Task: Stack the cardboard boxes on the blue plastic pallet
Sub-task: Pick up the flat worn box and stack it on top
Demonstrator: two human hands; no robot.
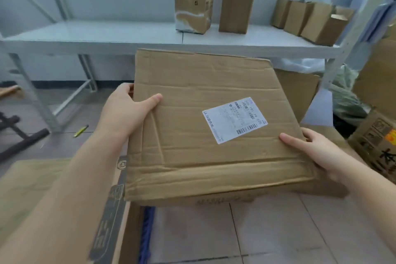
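A wide, creased cardboard box (192, 126) with a white shipping label fills the middle of the head view, held in the air in front of me. My left hand (128, 113) grips its left edge, thumb on top. My right hand (315, 152) grips its right near corner, thumb on top. Below the box a thin strip of the blue plastic pallet (147, 227) shows. A large box with dark printed tape (64, 195) lies at the lower left, beside that blue strip. Most of the pallet is hidden.
A grey metal shelf (128, 38) runs across the back, carrying two upright boxes (235, 2) and several small ones (310, 21). More boxes (377, 141) and plastic bags crowd the right. A yellow pen (81, 130) lies on the tiled floor.
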